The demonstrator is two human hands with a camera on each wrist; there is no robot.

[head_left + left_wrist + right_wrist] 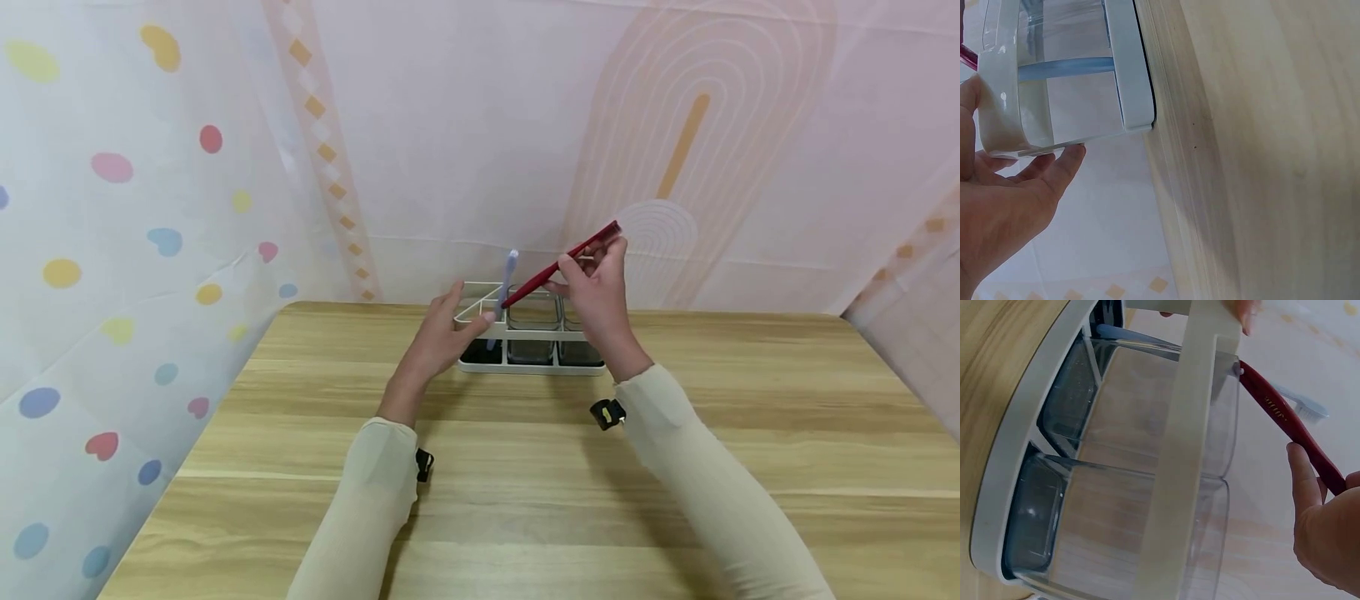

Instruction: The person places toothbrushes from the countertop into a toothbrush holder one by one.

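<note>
A white rack (525,369) with clear cups stands at the far middle of the wooden table (525,483). My left hand (471,305) holds the rack's left end, thumb at the back and fingers on the front rim; the left wrist view shows the hand (1016,187) against the white frame (1132,69). A pale blue toothbrush (510,271) stands upright in the left cup. My right hand (581,271) pinches a red toothbrush (532,285), tilted, its lower end just above the rack's top. In the right wrist view the red toothbrush (1272,409) crosses over the frame (1191,425).
The rack sits close to the table's far edge, with a patterned curtain wall (480,125) right behind it and another curtain on the left. Bare wood lies between my arms and the near edge. Dark inserts fill the cups' bottoms (1035,519).
</note>
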